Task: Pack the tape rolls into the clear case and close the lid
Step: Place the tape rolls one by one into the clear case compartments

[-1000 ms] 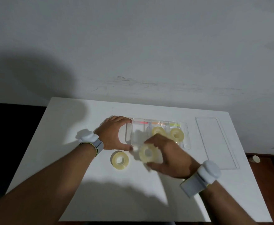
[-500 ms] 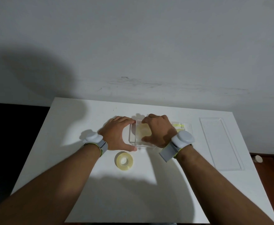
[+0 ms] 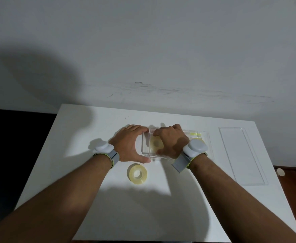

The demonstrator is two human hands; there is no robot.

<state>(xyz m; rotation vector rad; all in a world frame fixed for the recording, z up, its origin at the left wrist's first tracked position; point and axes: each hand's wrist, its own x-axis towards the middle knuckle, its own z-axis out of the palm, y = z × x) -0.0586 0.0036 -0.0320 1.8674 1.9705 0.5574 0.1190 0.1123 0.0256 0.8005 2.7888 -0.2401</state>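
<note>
The clear case (image 3: 207,142) lies open on the white table (image 3: 84,137), its middle hidden under my hands. My left hand (image 3: 129,142) clamps the case's left end between thumb and fingers. My right hand (image 3: 171,141) reaches into the case, fingers around a yellowish tape roll (image 3: 155,143) that sits in the left part. Another roll (image 3: 199,139) peeks out behind my right wrist. One more tape roll (image 3: 137,174) lies flat on the table in front of the case. The clear lid (image 3: 240,155) lies apart, to the right.
A grey wall rises right behind the table's far edge. Dark floor shows to the left, and brown floor with a small white round object (image 3: 280,171) lies past the right edge. Both wrists carry grey bands with white modules.
My right hand carried a tape roll from in front of the case up into its left part and now rests there. My left hand stayed on the case's left end.
</note>
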